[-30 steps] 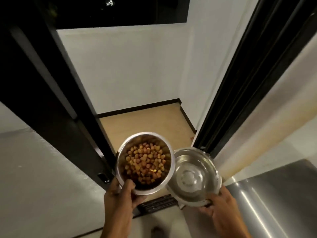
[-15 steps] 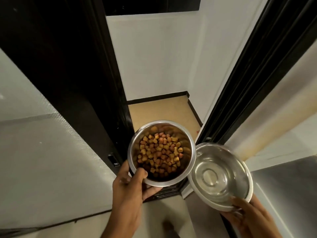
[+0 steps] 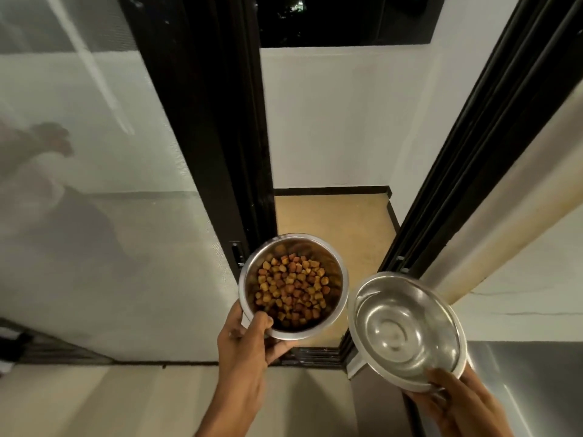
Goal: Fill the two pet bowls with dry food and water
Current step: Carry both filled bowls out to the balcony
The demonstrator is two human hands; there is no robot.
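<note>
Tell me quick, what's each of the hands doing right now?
Left hand: closed on the rim of the kibble bowl.
Right hand: closed on the near rim of the second steel bowl.

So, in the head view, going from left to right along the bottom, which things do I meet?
Left hand → round steel bowl of brown dry food → shiny round steel bowl without dry food → right hand.

Glossy metal bowls (image 3: pixel 407 329); matt kibble (image 3: pixel 291 288)
</note>
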